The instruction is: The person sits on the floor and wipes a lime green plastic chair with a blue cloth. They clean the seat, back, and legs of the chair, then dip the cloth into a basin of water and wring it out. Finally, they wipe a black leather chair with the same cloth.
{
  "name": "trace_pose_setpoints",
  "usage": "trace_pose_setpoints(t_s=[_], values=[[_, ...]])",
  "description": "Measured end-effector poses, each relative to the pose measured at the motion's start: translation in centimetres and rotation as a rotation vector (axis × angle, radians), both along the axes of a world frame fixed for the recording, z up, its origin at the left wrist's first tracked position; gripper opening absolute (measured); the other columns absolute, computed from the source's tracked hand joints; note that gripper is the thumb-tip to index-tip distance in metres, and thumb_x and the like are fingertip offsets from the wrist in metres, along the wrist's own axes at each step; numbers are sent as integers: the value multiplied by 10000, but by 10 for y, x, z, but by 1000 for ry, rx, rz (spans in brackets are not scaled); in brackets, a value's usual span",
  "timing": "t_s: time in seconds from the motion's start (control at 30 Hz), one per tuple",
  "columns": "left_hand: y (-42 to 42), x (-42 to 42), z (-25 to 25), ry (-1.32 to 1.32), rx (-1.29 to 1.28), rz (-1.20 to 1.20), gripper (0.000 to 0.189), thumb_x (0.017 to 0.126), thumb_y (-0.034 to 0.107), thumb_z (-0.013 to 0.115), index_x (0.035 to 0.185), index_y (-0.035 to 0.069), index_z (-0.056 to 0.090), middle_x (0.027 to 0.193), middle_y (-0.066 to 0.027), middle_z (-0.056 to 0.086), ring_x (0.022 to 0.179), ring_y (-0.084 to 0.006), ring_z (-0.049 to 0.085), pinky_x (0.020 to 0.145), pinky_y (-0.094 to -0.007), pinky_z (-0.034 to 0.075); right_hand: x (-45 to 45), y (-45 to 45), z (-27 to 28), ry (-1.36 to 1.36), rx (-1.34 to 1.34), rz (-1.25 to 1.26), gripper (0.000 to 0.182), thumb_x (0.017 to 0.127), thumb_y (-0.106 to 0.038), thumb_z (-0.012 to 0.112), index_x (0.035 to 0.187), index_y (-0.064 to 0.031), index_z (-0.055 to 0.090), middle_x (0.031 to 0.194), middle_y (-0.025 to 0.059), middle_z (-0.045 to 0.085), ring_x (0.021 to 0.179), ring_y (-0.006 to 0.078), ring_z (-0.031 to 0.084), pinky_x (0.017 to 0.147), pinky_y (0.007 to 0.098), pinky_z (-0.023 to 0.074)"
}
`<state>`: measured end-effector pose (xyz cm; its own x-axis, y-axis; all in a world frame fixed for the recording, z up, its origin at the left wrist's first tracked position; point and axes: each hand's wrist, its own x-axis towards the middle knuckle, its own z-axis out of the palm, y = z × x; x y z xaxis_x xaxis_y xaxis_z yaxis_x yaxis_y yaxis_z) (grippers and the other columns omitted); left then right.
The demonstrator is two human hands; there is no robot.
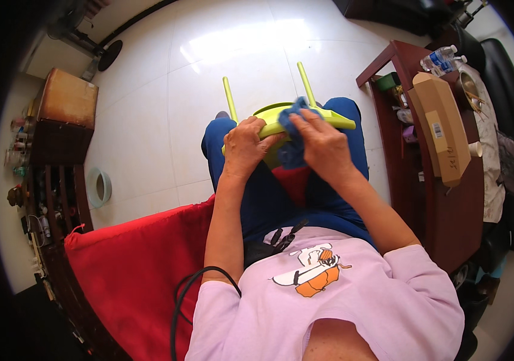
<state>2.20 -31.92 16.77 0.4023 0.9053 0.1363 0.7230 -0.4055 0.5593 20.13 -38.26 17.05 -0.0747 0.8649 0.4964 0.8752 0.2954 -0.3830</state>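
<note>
A lime-green plastic stool or small chair [339, 119] lies tipped between my knees, two of its legs pointing away over the floor. My left hand [244, 141] grips its near edge at the left, thumb towards the middle. In my right hand [324, 141] is a blue cloth [292, 153], bunched under the fingers and pressed against the green edge; it looks slightly blurred. The cloth hides part of the stool's middle.
To the right stands a dark red wooden table [458, 225] bearing a cardboard box [453, 131], plastic bottles [438, 57] and a metal bowl [467, 85]. A pale bucket [99, 187] is on the floor at left, near a wooden cabinet [68, 97]. Red cloth [148, 261] covers the seat beside me.
</note>
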Motion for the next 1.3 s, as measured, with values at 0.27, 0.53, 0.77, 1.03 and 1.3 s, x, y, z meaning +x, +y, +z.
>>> trace_pose_setpoints(t_s=[0.27, 0.53, 0.77, 1.03, 1.3], values=[[3, 9, -10, -26, 57, -63, 330, 747, 308, 775, 814, 13, 643, 795, -120, 615, 741, -314, 625, 672, -413, 479, -10, -2, -13, 39, 13, -51, 439, 756, 4, 578, 1187, -53, 640, 1207, 174, 625, 814, 337, 664, 728, 404, 562], [5, 0, 0, 34, -16, 5, 367, 752, 351, 779, 766, 18, 624, 807, -111, 632, 756, -313, 641, 676, -422, 496, 25, 2, -14, 27, 11, -58, 430, 757, 6, 583, 1179, -54, 638, 1217, 172, 619, 822, 345, 665, 722, 413, 562], [9, 0, -13, -21, 41, -45, 377, 750, 366, 780, 759, 20, 630, 809, -108, 631, 758, -313, 638, 683, -419, 497, -30, 10, -10, -10, -10, 63, 411, 749, -49, 627, 1159, -56, 649, 1227, 167, 618, 778, 326, 657, 643, 405, 561], [5, -4, -3, 38, -47, -6, 412, 736, 410, 779, 760, 22, 643, 806, -113, 628, 763, -307, 639, 686, -416, 499, 24, -1, -10, -28, -57, -63, 435, 733, -29, 639, 1167, -60, 648, 1185, 160, 633, 804, 331, 668, 696, 401, 565], [8, -2, -8, -105, -50, -26, 319, 687, 285, 807, 778, 26, 644, 804, -104, 629, 767, -313, 634, 673, -413, 499, -21, 6, 0, -104, -76, 67, 445, 733, -30, 626, 1175, -73, 652, 1231, 144, 627, 812, 301, 663, 626, 382, 568]])
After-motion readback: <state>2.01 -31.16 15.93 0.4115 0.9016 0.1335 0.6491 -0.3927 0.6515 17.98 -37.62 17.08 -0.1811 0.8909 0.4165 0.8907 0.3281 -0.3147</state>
